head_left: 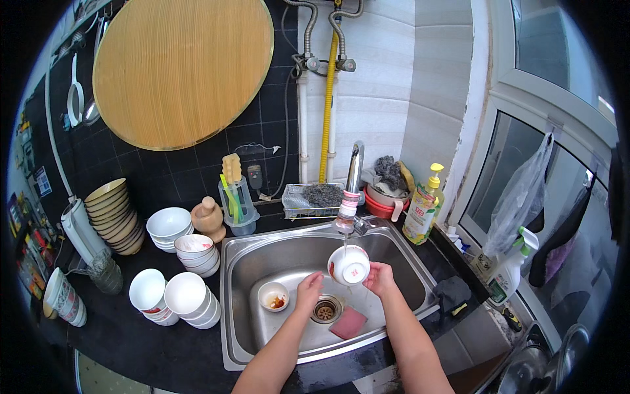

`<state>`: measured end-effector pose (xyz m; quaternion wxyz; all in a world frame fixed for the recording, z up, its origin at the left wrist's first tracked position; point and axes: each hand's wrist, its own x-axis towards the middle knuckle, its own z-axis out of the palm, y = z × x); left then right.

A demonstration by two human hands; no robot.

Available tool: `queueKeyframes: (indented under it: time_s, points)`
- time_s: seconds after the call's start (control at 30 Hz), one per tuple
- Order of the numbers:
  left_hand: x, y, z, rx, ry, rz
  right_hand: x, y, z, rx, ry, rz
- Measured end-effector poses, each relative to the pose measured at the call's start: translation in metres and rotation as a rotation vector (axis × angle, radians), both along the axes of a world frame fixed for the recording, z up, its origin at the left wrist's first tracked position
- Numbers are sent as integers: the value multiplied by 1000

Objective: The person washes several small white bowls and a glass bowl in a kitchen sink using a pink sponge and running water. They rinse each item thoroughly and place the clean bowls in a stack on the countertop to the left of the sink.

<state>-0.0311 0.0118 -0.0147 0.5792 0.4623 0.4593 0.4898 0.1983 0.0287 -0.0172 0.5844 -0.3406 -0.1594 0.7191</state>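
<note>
- Gripping tilted white bowl [355,269] with right hand [380,280], beyond drain [326,312].
- Holding left hand [309,291] apart from it, left of drain.
- Near drain: stained bowl [268,291] left, pink cloth [349,324] right.

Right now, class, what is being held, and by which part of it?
The right hand holds a red-patterned white bowl by its right edge; the left hand looks empty.
</note>
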Motion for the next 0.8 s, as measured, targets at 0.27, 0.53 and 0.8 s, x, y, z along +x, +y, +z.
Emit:
queueKeyframes:
  time_s: [0.27, 0.53, 0.8]
  points:
    - [3, 0, 13, -140, -196, -103, -25, -13, 28, -38, -29, 62]
    - [0, 0, 13, -174, -270, -183, -25, -11, 19, 56, 146, 113]
    - [3, -7, 31, -112, -553, -225, -32, -13, 24, -33, -52, 112]
